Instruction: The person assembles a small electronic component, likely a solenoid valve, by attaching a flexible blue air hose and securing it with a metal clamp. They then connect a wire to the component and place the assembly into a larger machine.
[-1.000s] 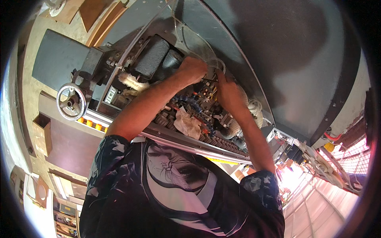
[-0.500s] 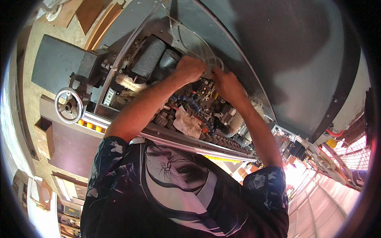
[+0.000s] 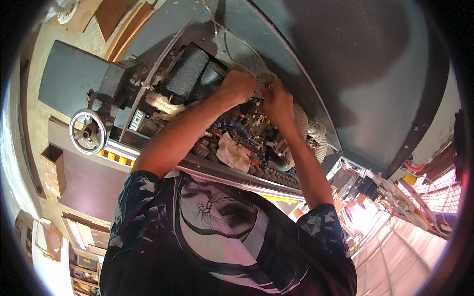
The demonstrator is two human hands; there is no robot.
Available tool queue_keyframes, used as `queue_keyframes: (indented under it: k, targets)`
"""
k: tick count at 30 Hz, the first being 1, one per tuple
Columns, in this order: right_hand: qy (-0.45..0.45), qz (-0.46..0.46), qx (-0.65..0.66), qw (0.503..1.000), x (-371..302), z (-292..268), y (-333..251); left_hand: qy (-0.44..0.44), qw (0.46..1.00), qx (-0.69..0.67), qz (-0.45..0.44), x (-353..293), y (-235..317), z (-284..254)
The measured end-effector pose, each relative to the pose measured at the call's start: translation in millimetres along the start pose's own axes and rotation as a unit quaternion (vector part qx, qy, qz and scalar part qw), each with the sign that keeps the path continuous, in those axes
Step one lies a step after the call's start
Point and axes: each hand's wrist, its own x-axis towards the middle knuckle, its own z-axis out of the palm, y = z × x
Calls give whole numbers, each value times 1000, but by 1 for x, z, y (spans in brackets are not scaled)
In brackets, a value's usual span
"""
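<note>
While both forearms are stretched into the opened machine [image 3: 163, 74], the left hand [image 3: 238, 86] is seen curled into a closed grip just beside the clear plastic guard [image 3: 232, 47]; what it has hold of cannot be told. The right hand [image 3: 277, 101] is bent over the cluster of fittings and blue hoses [image 3: 247, 126], its grip closed too, its contents hidden. A crumpled white rag [image 3: 233, 154] is lying below the hands, near the ribbed track [image 3: 276, 173]. A handwheel [image 3: 88, 131] is mounted well apart, at the left.

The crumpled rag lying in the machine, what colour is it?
White, a bit grubby; the rag shows in the head view.
</note>
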Motion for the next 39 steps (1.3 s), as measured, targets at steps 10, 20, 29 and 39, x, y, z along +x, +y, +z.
queue_keyframes:
  k: [10,20,29,39]
  targets:
    - [-163,-222,-183,944,1,-54,16,71,997,4,12,-3,0,11]
    - [-145,-363,-345,854,1,-53,27,18,1000,19,-4,-6,4,-6]
    - [-150,-470,-411,766,9,-57,30,58,998,23,22,-5,0,9]
    - [-106,-466,-365,799,4,-49,44,123,992,40,11,-7,3,14]
